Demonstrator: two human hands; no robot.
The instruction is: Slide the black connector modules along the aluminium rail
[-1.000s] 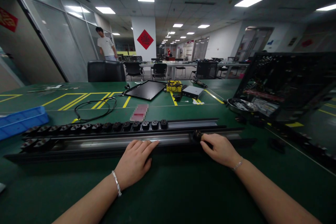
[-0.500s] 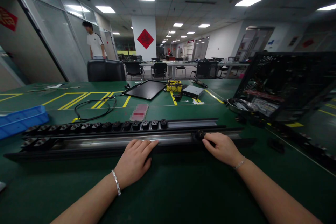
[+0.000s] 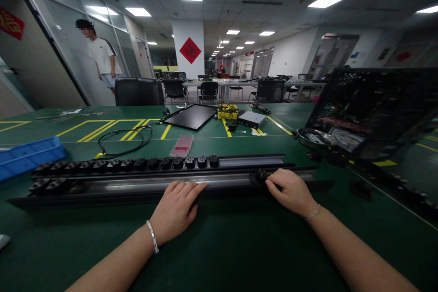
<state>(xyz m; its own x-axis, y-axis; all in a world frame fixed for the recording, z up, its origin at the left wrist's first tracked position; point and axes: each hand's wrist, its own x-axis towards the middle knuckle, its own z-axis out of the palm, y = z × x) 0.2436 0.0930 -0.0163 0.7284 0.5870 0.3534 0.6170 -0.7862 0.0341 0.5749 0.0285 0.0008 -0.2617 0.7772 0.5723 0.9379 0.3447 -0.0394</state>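
Observation:
A long black channel (image 3: 137, 185) with a bare metal inside lies across the bench before me. My left hand (image 3: 175, 207) rests on its front edge, fingers stretched out flat and holding nothing. Farther right, my right hand (image 3: 290, 191) pinches a small black socket module (image 3: 260, 176) sitting in the channel; the fingertips partly cover it. Two similar black socket modules (image 3: 56, 185) sit at the channel's left end. Behind it runs a second black channel (image 3: 251, 161), with a row of several socket modules (image 3: 152, 163) filling its left and middle part.
A blue bin (image 3: 30, 155) stands at the left. Behind the channels lie a looped black cable (image 3: 125, 141), a dark flat panel (image 3: 190, 116), a yellow box (image 3: 227, 111) and a grey box (image 3: 252, 119). A metal bowl (image 3: 316, 139) and an open computer case (image 3: 369, 109) are on the right.
My hands and the socket module stay almost where they were. In the background, a person in a white shirt has walked to the left.

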